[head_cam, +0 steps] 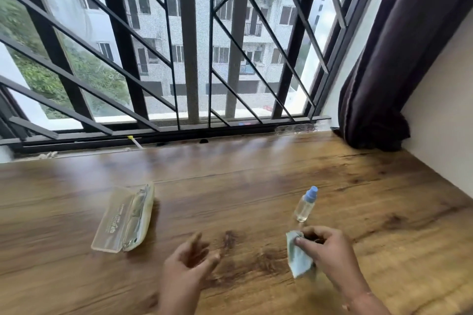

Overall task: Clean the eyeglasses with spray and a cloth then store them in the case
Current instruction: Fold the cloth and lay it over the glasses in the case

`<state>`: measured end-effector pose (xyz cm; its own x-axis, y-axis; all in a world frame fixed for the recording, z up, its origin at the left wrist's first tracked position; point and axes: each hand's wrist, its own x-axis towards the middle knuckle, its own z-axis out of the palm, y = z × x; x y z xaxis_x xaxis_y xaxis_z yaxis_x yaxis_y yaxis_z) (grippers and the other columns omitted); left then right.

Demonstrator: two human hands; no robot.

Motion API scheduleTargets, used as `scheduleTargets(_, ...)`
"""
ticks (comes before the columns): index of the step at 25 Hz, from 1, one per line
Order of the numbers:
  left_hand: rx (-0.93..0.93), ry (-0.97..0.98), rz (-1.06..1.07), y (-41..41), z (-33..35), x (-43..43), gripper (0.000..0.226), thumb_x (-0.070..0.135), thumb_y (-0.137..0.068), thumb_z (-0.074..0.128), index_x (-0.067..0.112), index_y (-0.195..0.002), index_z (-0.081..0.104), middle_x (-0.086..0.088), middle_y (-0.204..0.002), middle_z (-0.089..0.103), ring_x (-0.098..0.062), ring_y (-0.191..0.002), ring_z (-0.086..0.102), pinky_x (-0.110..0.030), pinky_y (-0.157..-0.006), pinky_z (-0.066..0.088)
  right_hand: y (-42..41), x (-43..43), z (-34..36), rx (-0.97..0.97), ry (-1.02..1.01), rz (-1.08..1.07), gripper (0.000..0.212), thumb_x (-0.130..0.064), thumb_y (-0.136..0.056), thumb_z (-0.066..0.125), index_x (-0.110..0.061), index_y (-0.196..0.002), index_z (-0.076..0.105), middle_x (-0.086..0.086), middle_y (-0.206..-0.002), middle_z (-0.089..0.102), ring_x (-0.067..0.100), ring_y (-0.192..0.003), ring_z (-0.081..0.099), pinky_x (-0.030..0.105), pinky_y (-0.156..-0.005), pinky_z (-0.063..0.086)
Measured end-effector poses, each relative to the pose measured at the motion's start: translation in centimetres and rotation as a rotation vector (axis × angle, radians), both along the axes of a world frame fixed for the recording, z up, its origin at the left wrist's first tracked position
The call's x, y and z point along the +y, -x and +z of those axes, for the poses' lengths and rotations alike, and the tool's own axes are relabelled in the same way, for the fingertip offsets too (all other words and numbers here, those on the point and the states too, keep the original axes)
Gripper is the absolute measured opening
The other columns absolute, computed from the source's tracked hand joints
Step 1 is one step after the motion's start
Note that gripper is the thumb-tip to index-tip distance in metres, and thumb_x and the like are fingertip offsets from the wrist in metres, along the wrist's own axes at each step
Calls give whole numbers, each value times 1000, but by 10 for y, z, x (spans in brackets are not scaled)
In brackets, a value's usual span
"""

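Note:
A translucent eyeglass case (120,220) lies on the wooden table (256,181) at the left, its lid nearly shut, with the eyeglasses (140,208) showing through inside. A small clear spray bottle (305,204) with a blue cap stands upright right of centre. Just in front of the bottle my right hand (330,250) pinches a pale blue-grey cloth (298,254), which hangs down over the table. My left hand (189,261) hovers over the table's near middle, fingers spread and relaxed, holding nothing, to the right of the case.
The table runs up to a barred window (189,59) at the back. A dark curtain (399,71) hangs in the back right corner against a white wall (445,123). A small white stick (135,142) with a yellow tip lies on the sill.

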<state>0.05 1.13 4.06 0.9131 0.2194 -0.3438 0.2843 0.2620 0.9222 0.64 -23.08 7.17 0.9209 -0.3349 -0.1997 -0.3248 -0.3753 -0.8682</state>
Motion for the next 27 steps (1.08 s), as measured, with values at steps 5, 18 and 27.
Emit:
scheduleTargets(5,-106,-68,-392,-20,53,-11,52,23,-37,92,13,-86,75,-5,-79,75,-12,-77,70,-20,-64,53,-45,82,38,-103,-530,84,5,0,-74,70,-4,-71,70,9,-63,69,16,-56,64,23,-48,50)
scheduleTargets(18,-342,-267,-12,-51,106,8,36,6,-85,60,35,-69,76,5,-65,70,-11,-68,60,-44,-78,53,-64,92,82,-321,-558,252,7,-3,-72,70,-3,-66,73,16,-68,70,24,-65,62,33,-62,54)
scheduleTargets(27,-602,-337,224,-64,153,11,23,0,-72,73,22,-64,74,5,-69,73,-5,-65,65,-14,-62,49,-81,74,121,-373,-578,463,24,-20,-49,85,-9,-63,69,5,-62,65,16,-63,58,27,-61,49)
